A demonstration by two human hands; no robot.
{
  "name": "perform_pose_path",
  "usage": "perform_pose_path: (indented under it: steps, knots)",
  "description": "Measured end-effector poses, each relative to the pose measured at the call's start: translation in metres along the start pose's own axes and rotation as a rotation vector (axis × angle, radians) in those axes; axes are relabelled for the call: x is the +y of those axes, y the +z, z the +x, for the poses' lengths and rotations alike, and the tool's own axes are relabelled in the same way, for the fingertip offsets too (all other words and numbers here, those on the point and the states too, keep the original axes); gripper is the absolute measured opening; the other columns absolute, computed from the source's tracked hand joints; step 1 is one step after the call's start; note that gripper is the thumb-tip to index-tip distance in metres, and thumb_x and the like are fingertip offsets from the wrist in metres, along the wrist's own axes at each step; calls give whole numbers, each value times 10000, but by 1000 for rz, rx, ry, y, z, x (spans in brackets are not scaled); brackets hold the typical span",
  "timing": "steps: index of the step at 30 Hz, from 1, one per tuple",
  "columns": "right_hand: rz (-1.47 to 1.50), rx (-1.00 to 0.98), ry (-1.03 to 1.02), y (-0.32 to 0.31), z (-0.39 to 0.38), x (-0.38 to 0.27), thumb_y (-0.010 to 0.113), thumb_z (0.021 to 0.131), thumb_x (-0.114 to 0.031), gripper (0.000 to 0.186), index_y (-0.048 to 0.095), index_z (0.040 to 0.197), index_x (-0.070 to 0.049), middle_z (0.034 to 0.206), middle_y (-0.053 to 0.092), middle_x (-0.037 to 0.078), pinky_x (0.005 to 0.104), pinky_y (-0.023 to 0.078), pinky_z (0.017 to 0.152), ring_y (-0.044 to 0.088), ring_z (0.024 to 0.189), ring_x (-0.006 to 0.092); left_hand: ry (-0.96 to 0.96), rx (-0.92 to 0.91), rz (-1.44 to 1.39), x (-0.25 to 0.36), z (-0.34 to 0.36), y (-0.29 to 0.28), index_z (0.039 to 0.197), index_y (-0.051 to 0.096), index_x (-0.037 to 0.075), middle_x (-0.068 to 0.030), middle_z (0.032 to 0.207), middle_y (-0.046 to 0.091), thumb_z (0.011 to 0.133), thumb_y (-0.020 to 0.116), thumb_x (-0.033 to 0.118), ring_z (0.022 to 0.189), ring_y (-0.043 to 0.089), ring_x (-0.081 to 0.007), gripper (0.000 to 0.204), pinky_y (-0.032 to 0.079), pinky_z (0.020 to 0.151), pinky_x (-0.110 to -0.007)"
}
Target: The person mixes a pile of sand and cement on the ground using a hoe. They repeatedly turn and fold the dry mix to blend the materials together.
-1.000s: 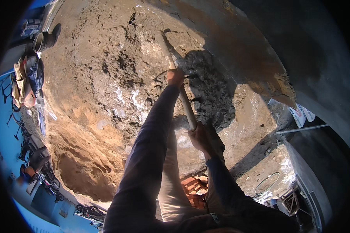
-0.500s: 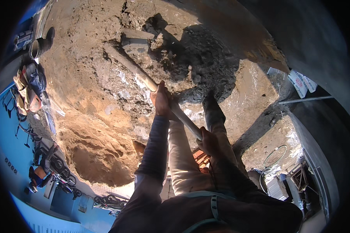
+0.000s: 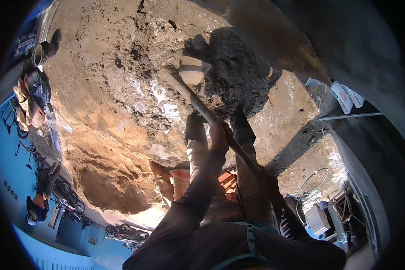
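A long-handled hoe point(image 3: 198, 104) slants across the view, its broad pale blade point(image 3: 194, 70) down at the wet mortar mix. My left hand point(image 3: 219, 135) wraps around the middle of the handle. Close to the handle's rear end, beside my right thigh, my right hand point(image 3: 266, 181) is closed on it, its fingers partly in shadow. The grey mix point(image 3: 238, 74) lies in lumps ahead of my boots, much of it under my shadow. Part of the blade's edge is hidden against the mix.
A heap of sand point(image 3: 108, 171) rises at the left, near a sack point(image 3: 181, 182). Printed bags point(image 3: 346, 96) lie at the right, with a coiled hose point(image 3: 315, 180) nearer. A bucket point(image 3: 40, 54) stands far left. Another person point(image 3: 40, 202) is by parked motorbikes point(image 3: 69, 198).
The hoe has come toward me and to the right, dragging its blade through the mix. Both my hands have moved back and right with the handle, still holding it.
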State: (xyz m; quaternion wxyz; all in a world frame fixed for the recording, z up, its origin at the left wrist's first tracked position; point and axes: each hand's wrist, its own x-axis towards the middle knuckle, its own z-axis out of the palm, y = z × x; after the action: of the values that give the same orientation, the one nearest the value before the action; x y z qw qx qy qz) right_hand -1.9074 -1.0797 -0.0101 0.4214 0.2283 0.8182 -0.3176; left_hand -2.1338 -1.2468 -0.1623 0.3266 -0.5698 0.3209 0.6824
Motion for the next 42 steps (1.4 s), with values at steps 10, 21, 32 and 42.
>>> perform_pose_path:
  steps: [10,21,32,42]
  knots:
    - [-131,92,165,22,30,-24,678,892,-244,290,556,1083,-63,854,688,225,553,558,708,693,811,443,-181,-108,170,-67,103,2,742,537,130,1,586,472,934,678,200,463,487,-151,249,428,453,-343]
    - [-99,-110,-427,-30,110,-122,760,819,-187,309,587,1058,-94,823,673,156,491,539,692,692,811,407,466,5,-51,136,-44,-56,753,518,162,46,629,386,1039,615,296,578,419,-91,331,380,537,-278]
    - [-158,-350,-245,66,272,-251,682,897,-209,389,548,1222,-41,1016,701,248,515,544,817,699,955,429,795,180,-32,257,190,-169,1170,730,-56,-48,661,591,974,560,184,492,537,-171,354,449,437,-312]
    - [-587,-105,-276,-142,103,-64,740,799,-189,286,611,1029,-79,863,671,185,497,534,693,662,830,441,-114,-297,-708,22,-3,-44,928,537,122,-27,783,513,989,668,183,714,560,-194,156,508,699,-363]
